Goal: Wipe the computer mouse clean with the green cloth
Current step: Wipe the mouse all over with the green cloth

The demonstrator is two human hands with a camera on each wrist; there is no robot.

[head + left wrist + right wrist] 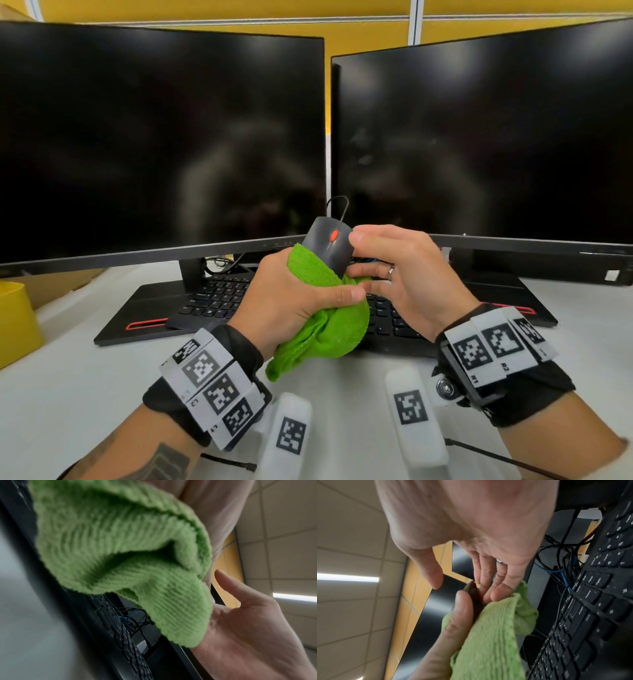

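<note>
A black computer mouse [329, 245] with an orange wheel is held up above the keyboard, its cable [337, 205] looping off the top. My left hand [308, 294] grips the green cloth [325, 329] bunched around the mouse's rear and left side, and the cloth's end hangs below the fist. In the right wrist view the left thumb [453, 622] presses cloth [488, 642] against the mouse [473, 599]. My right hand [358, 255] lays straight fingers [488, 577] on the mouse's right side, thumb just off its edge. Cloth [120, 547] fills the left wrist view.
Two dark monitors [161, 137] [479, 144] stand side by side close behind the hands. A black keyboard [219, 294] lies beneath them on the white desk [85, 377]. A yellow object [17, 318] sits at the left edge. Tangled cables [222, 263] lie behind the keyboard.
</note>
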